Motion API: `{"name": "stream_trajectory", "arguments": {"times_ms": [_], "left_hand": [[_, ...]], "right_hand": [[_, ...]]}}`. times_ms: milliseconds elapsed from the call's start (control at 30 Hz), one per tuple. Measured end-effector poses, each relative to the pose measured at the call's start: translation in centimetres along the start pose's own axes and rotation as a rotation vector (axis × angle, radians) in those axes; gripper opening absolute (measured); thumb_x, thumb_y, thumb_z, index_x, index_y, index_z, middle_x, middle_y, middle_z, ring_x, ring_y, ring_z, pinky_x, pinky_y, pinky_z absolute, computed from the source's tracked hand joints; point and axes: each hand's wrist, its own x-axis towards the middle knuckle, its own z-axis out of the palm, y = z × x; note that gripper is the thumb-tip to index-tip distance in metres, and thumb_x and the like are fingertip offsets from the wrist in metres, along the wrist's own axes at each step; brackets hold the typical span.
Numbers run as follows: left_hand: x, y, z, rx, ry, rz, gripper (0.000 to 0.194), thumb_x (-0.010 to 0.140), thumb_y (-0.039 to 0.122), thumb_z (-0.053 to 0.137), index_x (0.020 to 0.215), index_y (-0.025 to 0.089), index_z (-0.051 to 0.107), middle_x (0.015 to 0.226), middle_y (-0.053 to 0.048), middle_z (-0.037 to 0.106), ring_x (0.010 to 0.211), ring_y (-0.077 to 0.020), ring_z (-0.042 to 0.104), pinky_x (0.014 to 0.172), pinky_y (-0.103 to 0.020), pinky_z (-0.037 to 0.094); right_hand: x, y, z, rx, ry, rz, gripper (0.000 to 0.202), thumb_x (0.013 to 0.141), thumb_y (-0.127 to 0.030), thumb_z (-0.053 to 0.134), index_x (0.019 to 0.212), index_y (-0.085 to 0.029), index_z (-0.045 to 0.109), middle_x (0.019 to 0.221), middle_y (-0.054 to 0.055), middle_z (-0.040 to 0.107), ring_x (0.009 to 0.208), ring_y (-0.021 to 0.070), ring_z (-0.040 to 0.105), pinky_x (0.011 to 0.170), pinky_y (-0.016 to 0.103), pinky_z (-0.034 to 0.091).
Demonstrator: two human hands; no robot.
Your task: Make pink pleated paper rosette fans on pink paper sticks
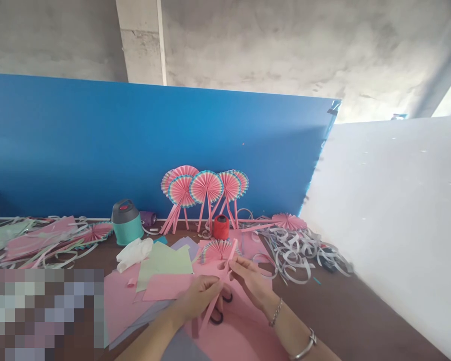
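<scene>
A narrow pink paper strip [211, 310] runs slantwise between my two hands. My left hand [200, 297] pinches it near the middle, thumb on top. Further up, the fingertips of my right hand [248, 277] pinch the same strip; a bracelet and a bangle circle that wrist. Under the strip lie scissors with black handles [218, 317], partly covered by the strip and my hand. Just beyond the hands, a half-round pleated pink paper fan [218, 249] with a coloured edge rests on pink sheets [244, 326].
Several finished pink fans [206, 187] stand against the blue partition [78, 145]. A red spool [221, 228], a teal container [128, 225] and crumpled white plastic [134, 254] stand or lie nearby. White paper strips [293, 255] are heaped at right; green sheets [165, 264] and scraps lie left.
</scene>
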Motion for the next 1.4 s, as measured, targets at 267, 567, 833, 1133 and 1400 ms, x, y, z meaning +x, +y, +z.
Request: {"name": "stream_trajectory", "arguments": {"times_ms": [267,567,833,1133,1400], "left_hand": [[0.6,-0.4,-1.1,0.350,0.378,0.310,0.028,0.085,0.037,0.048,0.085,0.020,0.070,0.094,-0.009,0.067,0.092,-0.0228,0.059,0.084,-0.035,0.046],[1.2,-1.4,-1.6,0.348,0.515,0.313,0.021,0.081,0.029,0.052,0.086,0.023,0.072,0.095,-0.009,0.069,0.094,-0.0258,0.060,0.086,-0.040,0.046],[1.2,-1.5,-1.9,0.342,0.578,0.376,0.021,0.077,0.020,0.055,0.087,0.024,0.072,0.098,-0.009,0.067,0.101,-0.0277,0.057,0.094,-0.045,0.042],[1.7,-2.3,-2.2,0.571,0.608,0.447,0.035,0.074,0.013,0.052,0.102,0.026,0.068,0.113,-0.007,0.063,0.111,-0.0262,0.053,0.099,-0.046,0.041],[1.4,-2.1,-2.2,0.768,0.644,0.454,0.046,0.077,0.013,0.049,0.119,0.028,0.060,0.127,-0.004,0.058,0.128,-0.0275,0.040,0.107,-0.051,0.029]], "right_hand": [[1.0,-1.6,-3.4,-0.038,0.238,-0.091,0.033,0.077,-0.049,0.059,0.066,-0.020,0.047,0.056,-0.004,0.047,0.051,0.0111,0.044,0.055,0.026,0.038],[1.5,0.8,-3.8,-1.441,0.271,-0.045,0.008,0.079,-0.026,0.058,0.082,-0.019,0.055,0.075,0.006,0.063,0.073,0.0214,0.059,0.060,0.027,0.035],[2.2,1.3,-4.0,-1.565,0.223,-0.145,0.013,0.086,-0.013,0.044,0.082,-0.016,0.055,0.095,0.010,0.059,0.085,0.0187,0.059,0.068,0.026,0.038],[2.0,1.2,-3.4,-1.579,0.179,-0.198,0.015,0.080,-0.009,0.047,0.088,-0.017,0.056,0.102,0.010,0.059,0.089,0.0201,0.057,0.073,0.028,0.039],[1.1,0.2,-3.1,-1.144,0.142,-0.253,0.010,0.078,-0.014,0.046,0.076,-0.017,0.056,0.076,0.004,0.060,0.069,0.0162,0.052,0.063,0.025,0.037]]}}
